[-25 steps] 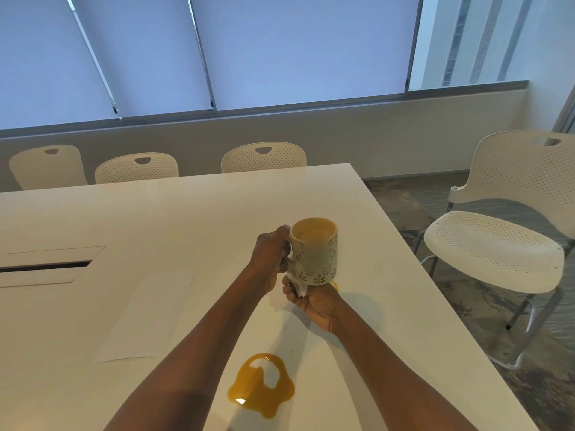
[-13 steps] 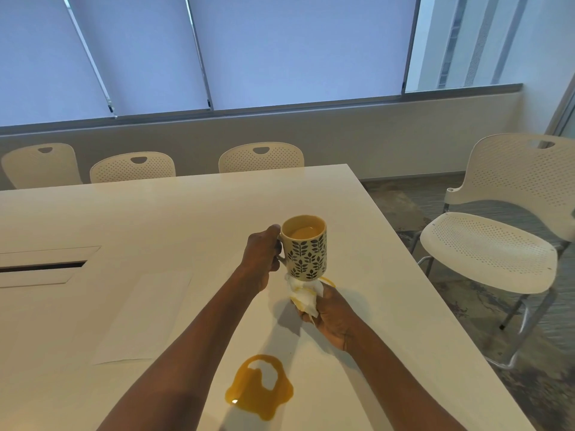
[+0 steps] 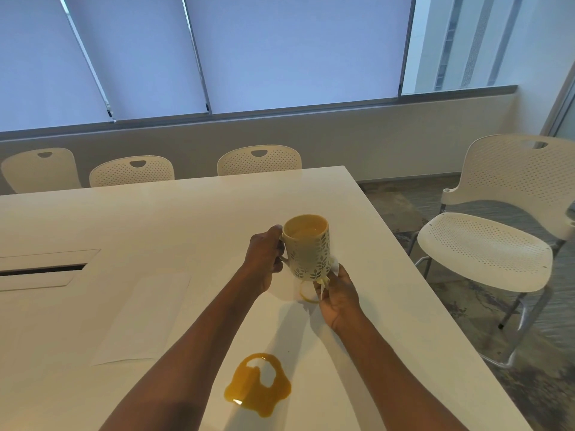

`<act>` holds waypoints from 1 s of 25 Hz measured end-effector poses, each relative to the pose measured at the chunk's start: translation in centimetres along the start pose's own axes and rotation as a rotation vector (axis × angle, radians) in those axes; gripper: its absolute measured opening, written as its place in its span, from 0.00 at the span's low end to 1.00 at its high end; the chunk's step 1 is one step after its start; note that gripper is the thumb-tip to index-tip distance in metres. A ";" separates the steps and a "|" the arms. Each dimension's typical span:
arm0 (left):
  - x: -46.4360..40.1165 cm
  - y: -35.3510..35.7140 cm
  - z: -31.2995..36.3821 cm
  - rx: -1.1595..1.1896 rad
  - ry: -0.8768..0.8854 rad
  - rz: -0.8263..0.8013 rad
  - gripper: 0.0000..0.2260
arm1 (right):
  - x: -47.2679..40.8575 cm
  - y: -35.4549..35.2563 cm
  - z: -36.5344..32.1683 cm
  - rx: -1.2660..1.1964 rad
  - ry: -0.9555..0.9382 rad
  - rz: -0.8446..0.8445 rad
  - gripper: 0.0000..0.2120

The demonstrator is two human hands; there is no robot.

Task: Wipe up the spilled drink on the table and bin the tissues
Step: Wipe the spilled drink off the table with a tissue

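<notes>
The left hand (image 3: pixel 264 256) grips the handle of a cream mug (image 3: pixel 308 247) with a leaf pattern, holding it lifted clear of the white table (image 3: pixel 155 219) and roughly upright. Inside the mug sits a pale orange-yellow drink, its surface lying a little below the rim. The right hand (image 3: pixel 337 293) is under and just to the right of the mug's base, its fingers curled round a crumpled, yellow-stained tissue (image 3: pixel 323 279) that is pressed against the bottom edge of the mug. On the table directly below the mug is a thin yellow ring of liquid (image 3: pixel 306 293), partly hidden by the right hand.

Nearer to the person, between the two forearms, lies the main spilled drink (image 3: pixel 258 390), an orange-yellow puddle with a bare patch of tabletop inside it. A flat white sheet of paper (image 3: pixel 146 315) rests on the table to the left of the left forearm, well apart from the puddle. Farther left is a recessed cable slot (image 3: pixel 43 270) in the tabletop. Three perforated white chairs (image 3: pixel 258 160) stand along the far edge, and another chair (image 3: pixel 497 244) stands off the table's right side.
</notes>
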State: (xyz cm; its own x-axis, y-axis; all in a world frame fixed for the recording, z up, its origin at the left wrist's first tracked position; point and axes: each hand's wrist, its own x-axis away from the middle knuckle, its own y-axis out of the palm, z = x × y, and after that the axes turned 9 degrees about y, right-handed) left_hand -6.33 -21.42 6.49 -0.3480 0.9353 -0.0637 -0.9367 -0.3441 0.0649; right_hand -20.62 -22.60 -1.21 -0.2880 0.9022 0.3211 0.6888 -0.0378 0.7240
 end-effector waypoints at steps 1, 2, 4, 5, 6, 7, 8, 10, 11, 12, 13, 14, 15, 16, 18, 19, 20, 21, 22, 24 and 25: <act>0.1 0.2 0.1 -0.002 0.000 0.000 0.06 | 0.1 0.4 0.1 0.006 0.007 0.027 0.13; 0.2 0.3 0.1 -0.005 0.001 -0.002 0.07 | 0.1 0.8 0.3 0.017 0.014 0.054 0.12; 0.3 0.3 0.2 -0.010 0.009 0.002 0.07 | 0.5 1.7 0.7 0.020 0.040 0.067 0.11; 0.3 0.3 0.2 -0.011 0.015 0.008 0.07 | 0.8 2.1 0.9 0.004 0.056 0.053 0.12; 0.3 0.2 0.2 -0.013 0.020 0.019 0.07 | 0.9 2.3 1.1 -0.010 0.073 0.042 0.13; 0.3 0.2 0.1 -0.019 0.027 0.031 0.07 | 1.1 2.4 1.2 -0.009 0.095 0.032 0.13; 0.2 0.0 0.0 -0.030 0.037 0.046 0.08 | 1.3 2.5 1.3 0.011 0.113 0.020 0.12; 0.1 -0.2 -0.2 -0.056 0.053 0.071 0.10 | 1.6 2.3 1.4 0.069 0.140 -0.021 0.10; 0.0 -0.3 -0.3 -0.063 0.054 0.083 0.10 | 1.8 2.1 1.4 0.093 0.149 -0.058 0.11; -0.1 -0.5 -0.4 -0.065 0.054 0.092 0.11 | 1.9 1.8 1.4 0.112 0.158 -0.093 0.12; -0.1 -0.6 -0.5 -0.067 0.053 0.099 0.12 | 2.1 1.6 1.4 0.133 0.164 -0.119 0.12; -0.2 -0.7 -0.7 -0.069 0.052 0.105 0.12 | 2.2 1.2 1.5 0.162 0.164 -0.125 0.11; -0.2 -0.8 -0.8 -0.072 0.050 0.112 0.12 | 2.4 0.9 1.5 0.187 0.158 -0.125 0.11; -0.3 -0.9 -0.9 -0.075 0.049 0.120 0.12 | 2.4 0.6 1.6 0.202 0.148 -0.118 0.11; -0.4 -1.0 -1.2 -0.078 0.049 0.135 0.12 | 2.2 -0.1 1.7 0.211 0.106 -0.089 0.15; -0.4 -1.0 -1.3 -0.076 0.048 0.140 0.13 | 2.2 -0.3 1.8 0.216 0.080 -0.055 0.17; -0.5 -1.0 -1.4 -0.071 0.047 0.143 0.13 | 2.2 -0.5 2.0 0.230 0.051 -0.009 0.18; -0.5 -0.9 -1.4 -0.064 0.046 0.144 0.13 | 2.2 -0.6 2.3 0.258 0.014 0.050 0.18; -0.5 -0.7 -1.5 -0.059 0.046 0.142 0.14 | 2.4 -0.7 2.5 0.296 -0.033 0.118 0.16; -0.5 -0.4 -1.3 -0.056 0.051 0.139 0.15 | 3.0 -0.8 2.6 0.345 -0.137 0.251 0.10; -0.4 -0.3 -1.2 -0.056 0.055 0.137 0.15 | 3.4 -0.8 2.5 0.355 -0.183 0.288 0.09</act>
State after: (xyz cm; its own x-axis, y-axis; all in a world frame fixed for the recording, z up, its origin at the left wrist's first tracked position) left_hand -5.96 -21.82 5.29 -0.4730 0.8738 -0.1128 -0.8803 -0.4739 0.0209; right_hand -20.53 -18.42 -2.20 0.0475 0.9385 0.3419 0.9165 -0.1771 0.3587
